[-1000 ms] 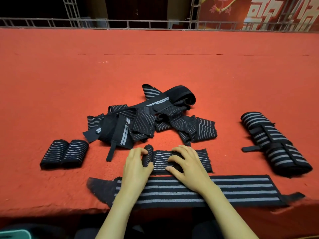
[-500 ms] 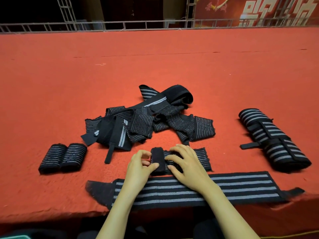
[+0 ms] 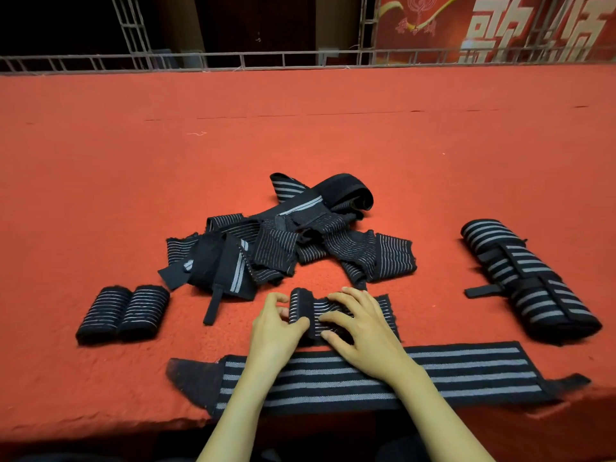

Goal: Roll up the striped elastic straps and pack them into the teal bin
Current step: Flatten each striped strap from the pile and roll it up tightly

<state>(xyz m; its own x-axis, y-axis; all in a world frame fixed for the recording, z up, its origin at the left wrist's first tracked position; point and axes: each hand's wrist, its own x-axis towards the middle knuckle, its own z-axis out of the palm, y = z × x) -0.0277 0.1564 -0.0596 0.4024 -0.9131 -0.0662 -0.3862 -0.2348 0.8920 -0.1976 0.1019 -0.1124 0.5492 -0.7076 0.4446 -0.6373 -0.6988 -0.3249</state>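
A short black strap with thin grey stripes (image 3: 383, 310) lies flat on the red carpet, its left end rolled into a small coil (image 3: 298, 306). My left hand (image 3: 275, 323) pinches that coil with thumb and fingers. My right hand (image 3: 358, 323) grips the coil's right side, fingers curled on the strap. A long wide-striped strap (image 3: 466, 371) lies flat along the front edge under my wrists. Two finished small rolls (image 3: 123, 313) sit at the left. A tangled pile of straps (image 3: 286, 241) lies behind. The teal bin is out of view.
Large rolled wide-striped straps (image 3: 526, 281) lie at the right. The red carpeted platform (image 3: 300, 145) stretches far back to a metal railing (image 3: 233, 58). Its front edge drops off just below the long strap.
The coil at the strap's left end has grown thicker and shifted rightward as both hands rolled it. The flat part of the strap is shorter.
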